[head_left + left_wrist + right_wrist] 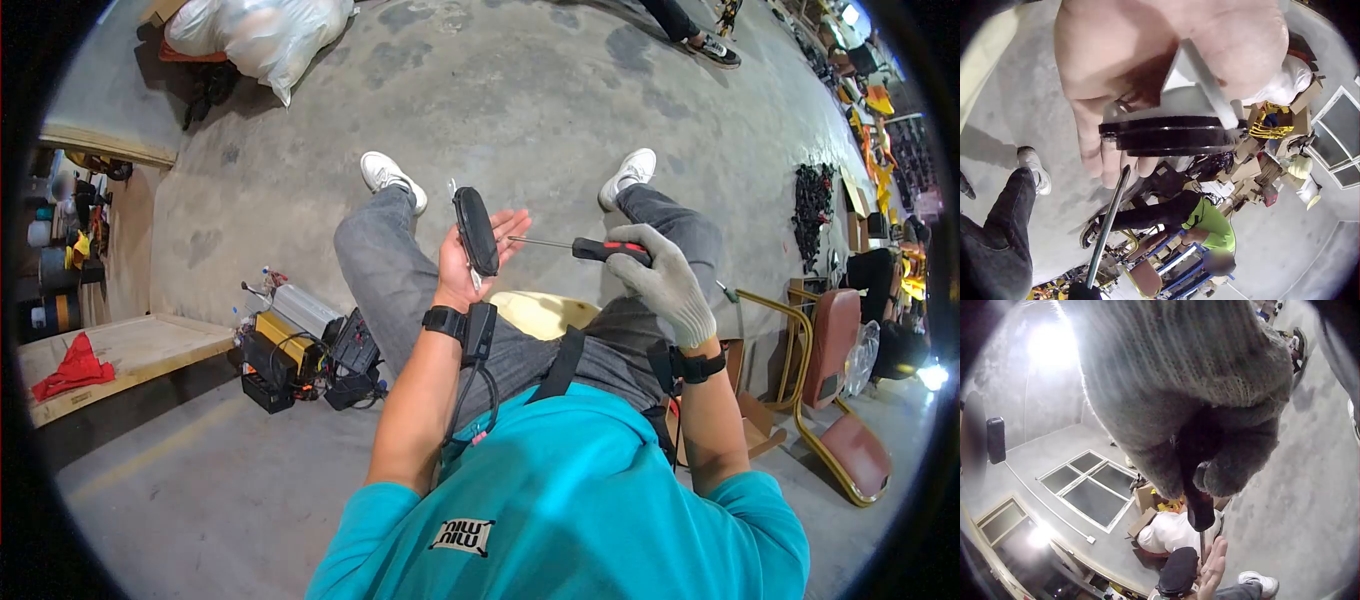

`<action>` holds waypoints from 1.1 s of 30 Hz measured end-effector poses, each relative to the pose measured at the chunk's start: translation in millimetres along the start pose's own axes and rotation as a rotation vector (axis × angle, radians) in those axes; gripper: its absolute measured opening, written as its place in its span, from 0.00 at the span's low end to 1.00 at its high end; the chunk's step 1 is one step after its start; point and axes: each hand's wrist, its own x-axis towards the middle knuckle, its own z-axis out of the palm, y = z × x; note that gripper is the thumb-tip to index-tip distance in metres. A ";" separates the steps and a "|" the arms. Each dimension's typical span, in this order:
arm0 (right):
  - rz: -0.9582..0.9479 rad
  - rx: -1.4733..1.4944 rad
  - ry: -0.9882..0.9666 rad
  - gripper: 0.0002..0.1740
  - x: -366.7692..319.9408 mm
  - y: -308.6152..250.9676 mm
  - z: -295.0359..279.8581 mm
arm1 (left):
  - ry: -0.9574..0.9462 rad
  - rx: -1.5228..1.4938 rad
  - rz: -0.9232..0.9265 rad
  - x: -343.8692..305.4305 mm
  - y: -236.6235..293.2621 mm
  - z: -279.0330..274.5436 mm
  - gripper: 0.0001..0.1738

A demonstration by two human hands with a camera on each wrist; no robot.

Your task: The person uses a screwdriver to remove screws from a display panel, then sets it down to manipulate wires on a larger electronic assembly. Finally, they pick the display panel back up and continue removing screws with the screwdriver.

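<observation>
A black oval piece with a white part (475, 230) lies across the bare left hand (460, 270), whose fingers stretch out straight beyond it. Seen edge-on in the left wrist view, the black piece (1172, 134) sits against the palm of the left hand (1166, 56). The gloved right hand (662, 285) grips a black and red screwdriver (610, 250), its shaft pointing left at the left fingers. In the right wrist view the gloved hand (1191, 394) is curled round the dark handle (1200, 509). The shaft tip (1126, 170) shows close to the left fingers, contact unclear.
A pale yellow seat (530, 312) is between the thighs. Black and yellow equipment (285, 340) stands on the floor at left, near a wooden platform (150, 350) with a red cloth (75, 368). A brown chair (835, 350) is at right; white bags (265, 35) lie at upper left.
</observation>
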 end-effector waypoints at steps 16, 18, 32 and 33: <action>-0.114 -0.108 -0.004 0.19 4.4 3.9 10.1 | 0.002 -0.051 0.003 1.4 -0.5 1.1 0.39; -0.114 -0.103 0.015 0.19 3.6 2.4 9.4 | 0.003 -0.031 -0.003 0.9 0.0 0.6 0.39; -0.037 -0.101 0.034 0.20 3.2 0.9 3.1 | 0.048 0.029 0.010 -0.3 -1.5 5.6 0.38; -0.051 -0.099 0.039 0.20 3.5 1.1 3.0 | 0.036 0.032 0.008 0.2 -1.4 5.5 0.38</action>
